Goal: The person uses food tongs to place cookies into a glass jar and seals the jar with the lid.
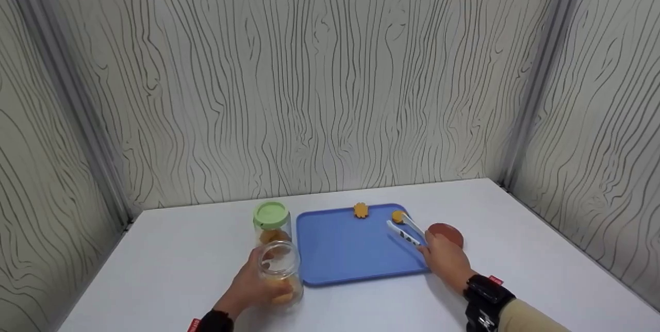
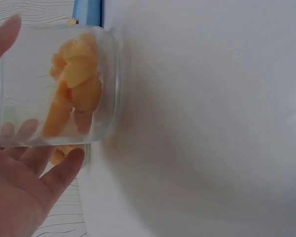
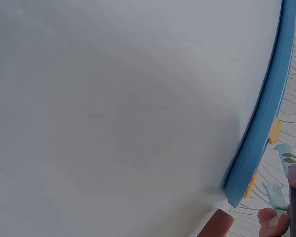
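Observation:
My left hand [image 1: 256,280] holds a clear glass jar [image 1: 280,259] without a lid, its mouth upward. Several orange, cookie-like pieces [image 2: 79,74] lie at its bottom. In the right wrist view, my right hand [image 3: 274,224] grips white tongs [image 3: 287,155] with a printed pattern. Their arms stand apart above the blue tray [image 1: 345,254] in the head view. One tip is at a round orange piece [image 1: 398,217] near the tray's far right corner; whether it touches is unclear. A flower-shaped orange piece [image 1: 361,210] lies by the far edge.
Behind the held jar stands another jar [image 1: 271,216] with a green lid and brownish pieces inside. A reddish-brown round object [image 1: 447,234] sits right of the tray, partly behind my right hand. Patterned panels [image 1: 319,79] enclose the white table [image 1: 170,260] at the back and sides.

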`<state>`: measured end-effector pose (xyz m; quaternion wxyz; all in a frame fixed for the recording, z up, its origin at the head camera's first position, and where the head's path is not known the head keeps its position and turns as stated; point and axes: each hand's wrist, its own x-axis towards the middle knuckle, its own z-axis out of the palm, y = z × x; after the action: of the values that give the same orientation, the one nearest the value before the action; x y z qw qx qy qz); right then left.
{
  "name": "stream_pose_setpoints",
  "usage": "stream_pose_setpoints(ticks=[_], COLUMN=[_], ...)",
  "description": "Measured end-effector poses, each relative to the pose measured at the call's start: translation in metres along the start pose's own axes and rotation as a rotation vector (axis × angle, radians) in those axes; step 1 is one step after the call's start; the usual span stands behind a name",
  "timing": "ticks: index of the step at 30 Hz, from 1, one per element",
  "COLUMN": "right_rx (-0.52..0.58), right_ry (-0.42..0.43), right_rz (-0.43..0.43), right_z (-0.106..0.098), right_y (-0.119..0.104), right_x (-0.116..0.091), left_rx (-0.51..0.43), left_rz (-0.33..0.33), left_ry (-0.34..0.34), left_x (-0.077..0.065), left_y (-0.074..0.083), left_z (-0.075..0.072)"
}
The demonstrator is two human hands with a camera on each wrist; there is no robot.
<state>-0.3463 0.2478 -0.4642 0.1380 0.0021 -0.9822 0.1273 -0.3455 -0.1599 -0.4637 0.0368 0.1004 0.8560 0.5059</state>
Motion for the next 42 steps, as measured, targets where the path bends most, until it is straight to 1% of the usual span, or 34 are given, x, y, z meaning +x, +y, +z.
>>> stream_pose_setpoints(ticks=[4,6,11,16,18,23,29,34,39,42], right_rx=[-0.016,-0.028,-0.062,-0.103,-0.100,-0.083,-0.097,-0.114,-0.131,-0.133], right_ry=[0.043,0.077,0.116,0.087,0.072,0.032,0.021,-0.021,0.012,0.002], right_rz=[-0.030,-0.051,-0.058,-0.032,-0.019,0.012,0.020,0.025,-0.012,-0.024], right_z=[0.000,0.001,0.000,0.002,0.003,0.007,0.010,0.010,0.010,0.009], right_y=[0.002,0.004,0.006,0.007,0.007,0.007,0.009,0.008,0.007,0.005], right_x=[0.005,0.007,0.013,0.018,0.020,0.024,0.030,0.034,0.036,0.037], left_rx=[0.001,-0.003,-0.018,-0.015,-0.016,-0.017,-0.013,-0.018,0.003,0.010], left_rz=[-0.003,0.007,0.031,-0.014,-0.032,-0.041,-0.029,-0.015,0.019,0.038], left_ry=[-0.003,-0.004,-0.014,-0.021,-0.027,-0.035,-0.029,-0.023,-0.014,-0.007], left_x=[-0.001,-0.001,-0.002,-0.001,0.000,0.001,0.002,0.001,0.000,0.000], left_y=[0.001,0.001,0.001,0.001,0.000,-0.001,-0.001,-0.001,-0.002,-0.003], left_z=[0.000,0.002,0.005,0.006,0.006,0.008,0.009,0.007,0.005,0.003])
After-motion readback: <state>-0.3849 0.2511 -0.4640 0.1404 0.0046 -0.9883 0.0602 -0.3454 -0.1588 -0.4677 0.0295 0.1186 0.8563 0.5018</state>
